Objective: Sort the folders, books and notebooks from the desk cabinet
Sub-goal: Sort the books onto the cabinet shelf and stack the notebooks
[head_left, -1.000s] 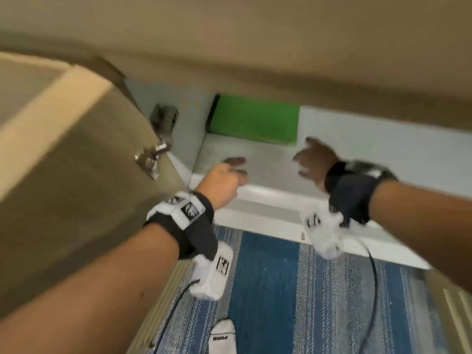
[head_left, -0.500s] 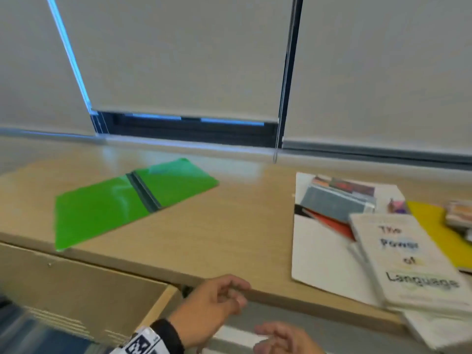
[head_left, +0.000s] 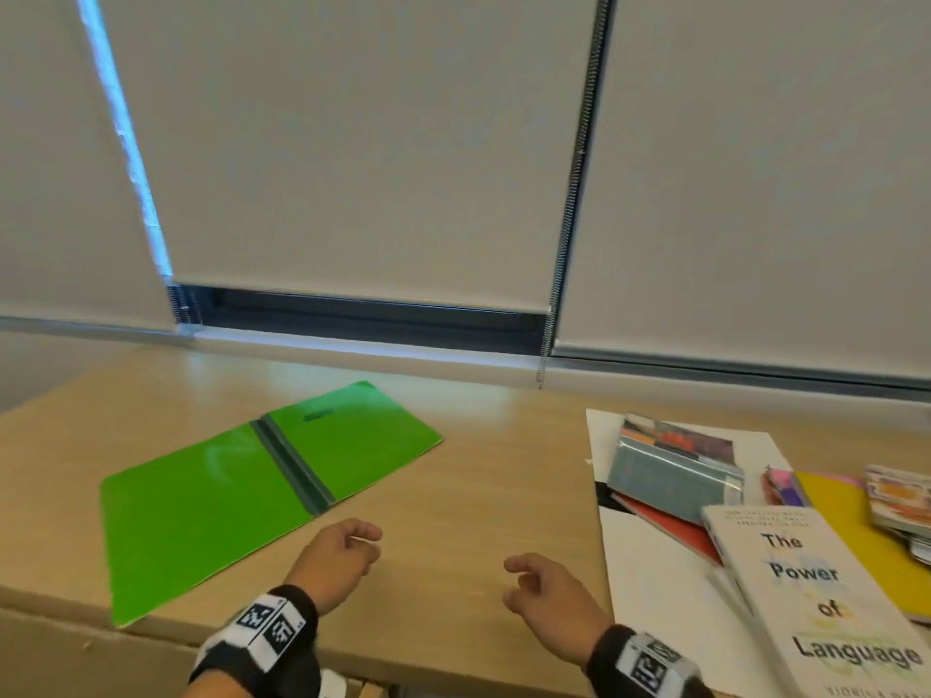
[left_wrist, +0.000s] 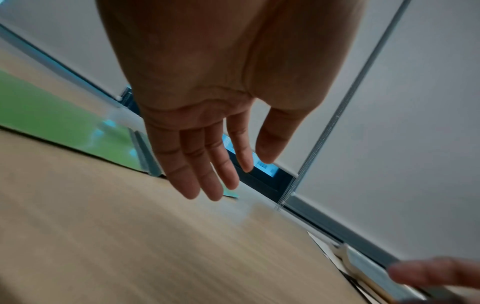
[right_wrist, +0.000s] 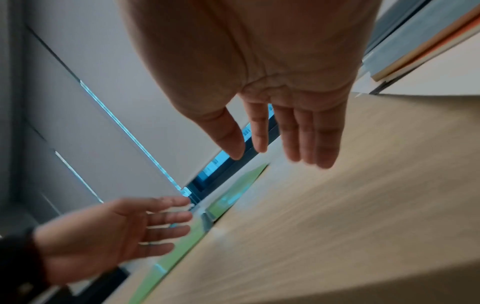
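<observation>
We keep left hand (head_left: 336, 561) and right hand (head_left: 546, 594) above bench (head_left: 478, 496), fingers relaxed, holding nothing. Green folder (head_left: 242, 491) lies spread flat at left: likely thin, floppy, slippery; we grip by dark spine.

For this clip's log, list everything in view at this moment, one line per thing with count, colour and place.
Folder: 1, green, lying open flat on the desk's left part.
Book titled The Power of Language: 1, white, right front, atop the pile.
Large sheet: 1, white, under the pile.
Sleeved book: 1, grey-blue, upper part of pile.
Yellow folder: 1, far right.
Desk: 1, light wood.
Blinds: beige-grey, behind the desk.
Left hand: empty, above the desk's front.
Right hand: empty, beside it.
</observation>
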{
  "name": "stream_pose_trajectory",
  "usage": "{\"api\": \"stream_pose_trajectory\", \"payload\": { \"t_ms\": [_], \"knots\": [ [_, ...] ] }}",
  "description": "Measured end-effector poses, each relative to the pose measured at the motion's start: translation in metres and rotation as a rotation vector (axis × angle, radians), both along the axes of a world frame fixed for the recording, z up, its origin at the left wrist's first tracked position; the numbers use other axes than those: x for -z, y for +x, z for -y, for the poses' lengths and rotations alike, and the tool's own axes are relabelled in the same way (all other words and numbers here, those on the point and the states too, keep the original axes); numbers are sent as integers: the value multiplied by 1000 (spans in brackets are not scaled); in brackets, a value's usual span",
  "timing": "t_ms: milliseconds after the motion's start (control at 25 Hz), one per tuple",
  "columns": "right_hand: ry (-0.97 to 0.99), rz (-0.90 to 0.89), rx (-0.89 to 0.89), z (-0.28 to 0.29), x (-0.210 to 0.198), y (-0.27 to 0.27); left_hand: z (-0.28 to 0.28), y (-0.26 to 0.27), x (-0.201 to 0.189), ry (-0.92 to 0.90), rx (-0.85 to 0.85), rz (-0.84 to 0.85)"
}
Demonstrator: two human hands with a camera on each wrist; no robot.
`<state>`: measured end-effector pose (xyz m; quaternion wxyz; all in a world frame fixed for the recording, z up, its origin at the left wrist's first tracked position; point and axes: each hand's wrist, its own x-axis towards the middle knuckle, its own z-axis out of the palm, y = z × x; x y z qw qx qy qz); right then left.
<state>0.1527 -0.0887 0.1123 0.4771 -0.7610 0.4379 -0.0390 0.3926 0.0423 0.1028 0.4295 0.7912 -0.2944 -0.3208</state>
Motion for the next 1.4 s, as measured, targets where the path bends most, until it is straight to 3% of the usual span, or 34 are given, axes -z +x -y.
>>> {"api": "stream_pose_trajectory", "payload": {
  "t_ms": [80,160,280,400,520,600,760,880,1120,1280,1400],
  "knots": [
    [-298,-140,123,16,9,1,23,1,3,25,107,9],
    [-440,-371,247,35,21,-14,53,-11,8,39,228,-1],
    [-286,-735,306,52,37,-54,95,-53,22,89,409,-107],
    [-243,-834,157,60,39,-58,122,-96,31,142,506,-186],
    [-418,-837,-103,76,11,-43,137,-124,30,153,528,-206],
    [-480,-864,-178,91,-24,-44,145,-128,26,126,519,-181],
    [-570,-858,-95,112,-87,-71,169,-130,11,40,496,-107],
    [-636,-738,-61,113,-118,-85,189,-144,-3,-46,498,-25],
    [-740,-608,-146,106,-178,-86,206,-147,-44,-255,392,103],
    [-851,-541,-229,104,-234,-77,208,-118,-82,-395,309,384],
    [-987,-533,-302,102,-275,-60,212,-94,-115,-372,291,594]
  ]
}}
